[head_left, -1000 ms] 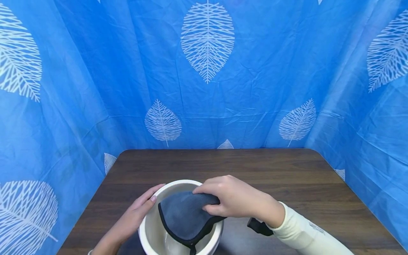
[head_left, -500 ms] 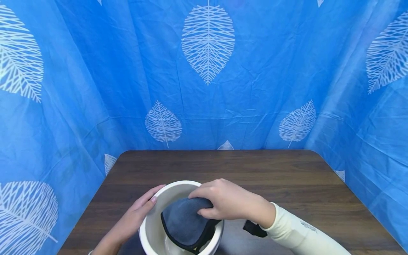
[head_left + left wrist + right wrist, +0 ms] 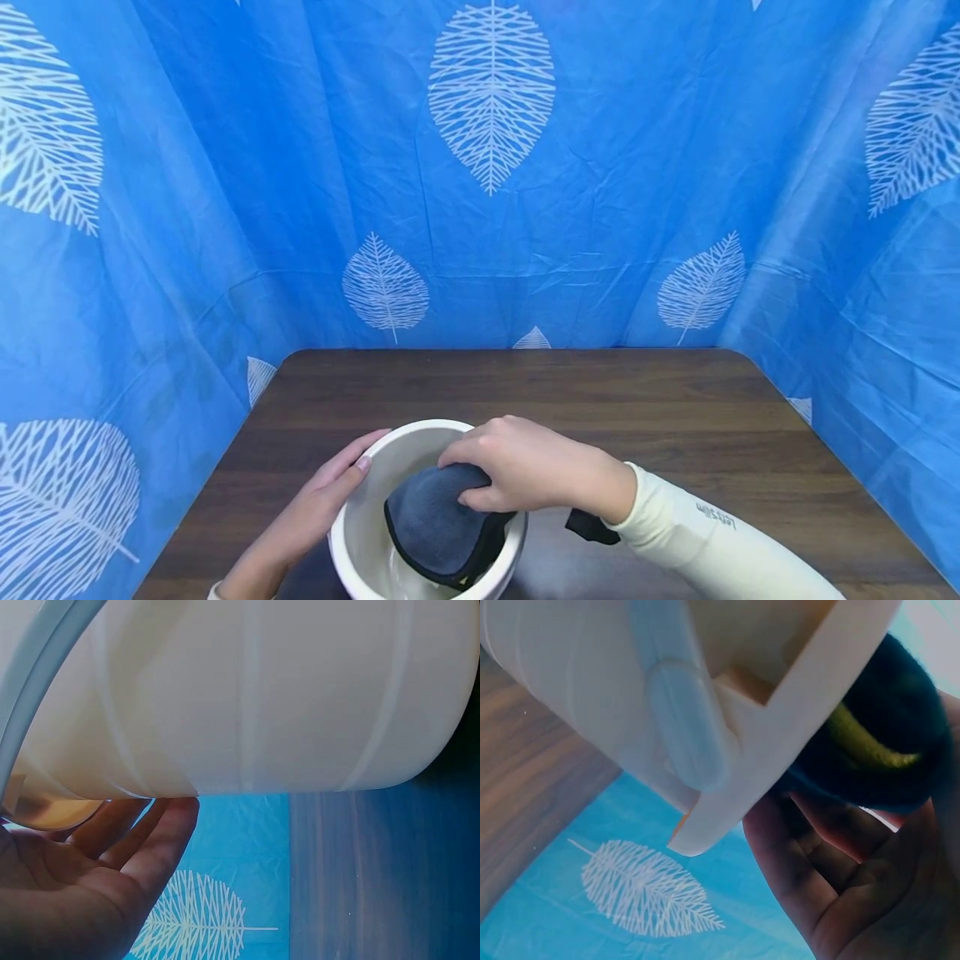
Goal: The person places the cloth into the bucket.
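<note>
A white bucket stands at the near edge of the head view, its mouth facing up. My left hand rests against its left outer wall, thumb at the rim; in the left wrist view those fingers lie nearly straight along the side. My right hand reaches over the right rim and pinches a grey plush cloth piece with black edging, bulging like a cup inside the mouth. In the right wrist view the cloth looks dark, with a yellow strip. Its lower end is hidden by the bucket.
The bucket has a pale handle along its side. Under it is a dark wood-grain table. Blue curtains with white leaf prints enclose the back and both sides. A black object sits under the right wrist.
My right hand has moved left and slightly down, taking the grey cloth piece deeper into the bucket. The left hand has stayed against the bucket.
</note>
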The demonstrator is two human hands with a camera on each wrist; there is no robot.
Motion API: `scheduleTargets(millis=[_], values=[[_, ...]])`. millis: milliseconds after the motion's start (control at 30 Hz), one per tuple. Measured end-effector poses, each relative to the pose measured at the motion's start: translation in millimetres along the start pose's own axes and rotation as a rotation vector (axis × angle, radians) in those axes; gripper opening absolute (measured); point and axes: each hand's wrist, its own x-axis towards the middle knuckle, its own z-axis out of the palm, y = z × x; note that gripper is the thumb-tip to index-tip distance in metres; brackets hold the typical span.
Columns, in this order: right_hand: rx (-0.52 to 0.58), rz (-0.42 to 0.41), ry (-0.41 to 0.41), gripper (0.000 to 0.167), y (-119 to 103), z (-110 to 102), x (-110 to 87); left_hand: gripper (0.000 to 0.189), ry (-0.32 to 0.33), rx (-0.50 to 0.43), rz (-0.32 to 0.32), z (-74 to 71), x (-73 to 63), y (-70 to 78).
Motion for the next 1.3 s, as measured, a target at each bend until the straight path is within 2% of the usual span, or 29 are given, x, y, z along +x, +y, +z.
scheduleTargets(millis=[600, 1300], values=[[-0.046, 0.073, -0.150, 0.030, -8, -2, 12.8, 0.056, 0.014, -0.002, -0.014, 0.8, -1.3, -0.8], [-0.089, 0.078, -0.202, 0.027, -10, 13, 22.8, 0.056, -0.007, -0.002, -0.005, 0.3, -0.3, 0.2]])
